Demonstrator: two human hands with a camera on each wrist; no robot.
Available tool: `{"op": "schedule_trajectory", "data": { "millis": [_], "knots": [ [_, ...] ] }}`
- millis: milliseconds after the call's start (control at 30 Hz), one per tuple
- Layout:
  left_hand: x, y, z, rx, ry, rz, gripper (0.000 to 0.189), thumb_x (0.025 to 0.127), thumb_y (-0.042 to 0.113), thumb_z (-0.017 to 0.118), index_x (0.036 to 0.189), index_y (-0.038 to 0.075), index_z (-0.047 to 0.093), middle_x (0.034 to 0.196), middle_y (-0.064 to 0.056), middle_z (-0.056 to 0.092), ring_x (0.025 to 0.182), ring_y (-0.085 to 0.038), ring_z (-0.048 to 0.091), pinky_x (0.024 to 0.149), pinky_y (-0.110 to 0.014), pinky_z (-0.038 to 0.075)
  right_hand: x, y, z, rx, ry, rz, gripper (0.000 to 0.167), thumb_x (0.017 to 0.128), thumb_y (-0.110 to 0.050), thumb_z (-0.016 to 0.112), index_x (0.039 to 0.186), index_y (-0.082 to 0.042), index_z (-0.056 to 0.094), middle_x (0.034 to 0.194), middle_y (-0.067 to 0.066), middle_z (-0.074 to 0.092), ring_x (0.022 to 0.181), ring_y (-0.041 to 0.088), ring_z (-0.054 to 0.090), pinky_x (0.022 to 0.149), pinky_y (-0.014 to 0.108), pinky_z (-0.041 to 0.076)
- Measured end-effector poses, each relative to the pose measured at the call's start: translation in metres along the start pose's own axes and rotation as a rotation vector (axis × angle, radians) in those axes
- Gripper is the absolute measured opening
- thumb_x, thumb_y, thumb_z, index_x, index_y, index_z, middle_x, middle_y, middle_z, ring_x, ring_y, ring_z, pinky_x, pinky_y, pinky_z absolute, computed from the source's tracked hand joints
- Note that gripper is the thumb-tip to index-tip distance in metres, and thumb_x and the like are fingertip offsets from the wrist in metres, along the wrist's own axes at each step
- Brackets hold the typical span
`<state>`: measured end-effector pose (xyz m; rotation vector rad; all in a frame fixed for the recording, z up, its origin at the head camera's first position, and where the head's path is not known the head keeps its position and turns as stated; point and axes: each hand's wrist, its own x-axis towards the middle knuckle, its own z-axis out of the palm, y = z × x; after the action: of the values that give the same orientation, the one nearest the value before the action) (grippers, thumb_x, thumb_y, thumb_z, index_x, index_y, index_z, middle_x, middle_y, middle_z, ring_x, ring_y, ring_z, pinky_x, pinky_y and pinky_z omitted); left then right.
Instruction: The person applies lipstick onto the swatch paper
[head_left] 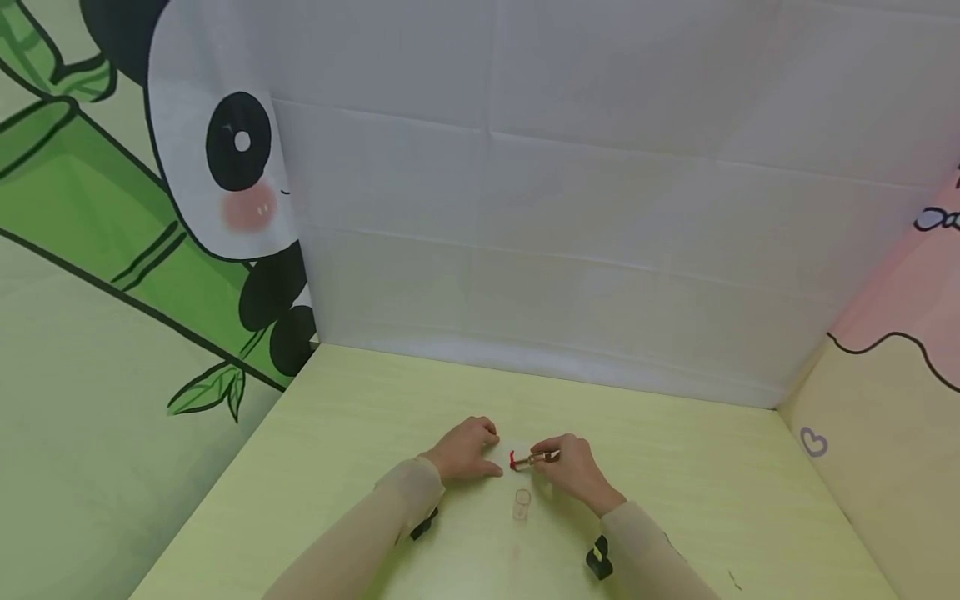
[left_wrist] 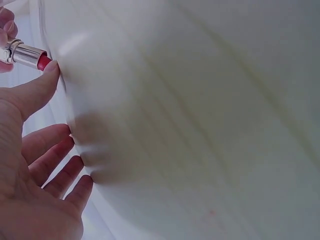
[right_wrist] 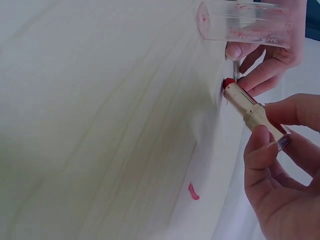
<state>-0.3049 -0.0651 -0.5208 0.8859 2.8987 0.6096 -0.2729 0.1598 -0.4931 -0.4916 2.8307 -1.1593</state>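
Observation:
A gold-cased lipstick (right_wrist: 245,105) with a red tip is pinched between the thumb and fingers of my right hand (head_left: 575,469). It slants, its tip close over the table top in the right wrist view. My left hand (head_left: 465,450) lies just left of it, with its fingers spread loosely and fingertips at the table surface. In the left wrist view the left thumb (left_wrist: 37,92) overlaps the lipstick's red end. A clear cylindrical container (head_left: 522,505) with red smears inside stands on the table, nearer to me than the lipstick.
A small red smear (right_wrist: 193,191) marks the pale yellow table (head_left: 405,383). Behind the table hangs a white sheet (head_left: 585,250). A panda-print panel (head_left: 225,200) rises at the left, and a pink and cream panel (head_left: 892,400) at the right. Black devices (head_left: 599,558) sit by both wrists.

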Motion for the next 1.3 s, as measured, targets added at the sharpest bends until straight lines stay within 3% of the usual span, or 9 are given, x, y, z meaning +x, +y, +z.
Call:
{"op": "schedule_trajectory", "data": {
  "millis": [267, 467, 767, 1300],
  "knots": [
    [0.0001, 0.0008, -0.0016, -0.006, 0.002, 0.017, 0.059, 0.080, 0.040, 0.077, 0.120, 0.000, 0.065, 0.118, -0.005, 0.056, 0.110, -0.022, 0.050, 0.094, -0.033, 0.041, -0.0021, 0.0025, -0.0009, -0.021, -0.015, -0.043, 0.017, 0.082, -0.007, 0.072, 0.099, -0.004, 0.074, 0.087, -0.002, 0.068, 0.077, 0.014, 0.059, 0.064, 0.030, 0.049],
    [-0.0010, -0.0011, -0.0024, 0.022, 0.013, 0.030, 0.056, 0.080, 0.041, 0.077, 0.118, 0.001, 0.066, 0.117, -0.006, 0.056, 0.109, -0.023, 0.051, 0.093, -0.035, 0.041, -0.0035, 0.0010, -0.0016, 0.012, 0.019, -0.062, 0.018, 0.083, -0.007, 0.072, 0.100, -0.004, 0.073, 0.087, -0.001, 0.066, 0.076, 0.014, 0.060, 0.065, 0.031, 0.050],
    [-0.0027, 0.0010, -0.0048, 0.016, 0.011, 0.015, 0.055, 0.079, 0.040, 0.077, 0.118, 0.003, 0.065, 0.119, -0.007, 0.056, 0.112, -0.024, 0.050, 0.096, -0.036, 0.040, -0.0083, -0.0014, -0.0035, 0.035, 0.044, -0.053, 0.019, 0.083, -0.007, 0.071, 0.102, -0.005, 0.073, 0.089, 0.002, 0.065, 0.074, 0.015, 0.061, 0.058, 0.028, 0.049],
    [-0.0002, -0.0028, -0.0056, -0.060, 0.001, -0.022, 0.060, 0.077, 0.047, 0.076, 0.117, 0.004, 0.066, 0.120, -0.005, 0.058, 0.114, -0.023, 0.051, 0.098, -0.036, 0.039, -0.0085, 0.0033, -0.0036, 0.042, 0.071, -0.014, 0.019, 0.083, -0.006, 0.072, 0.102, -0.005, 0.073, 0.092, 0.004, 0.064, 0.075, 0.015, 0.060, 0.061, 0.031, 0.049]
  ]
}}
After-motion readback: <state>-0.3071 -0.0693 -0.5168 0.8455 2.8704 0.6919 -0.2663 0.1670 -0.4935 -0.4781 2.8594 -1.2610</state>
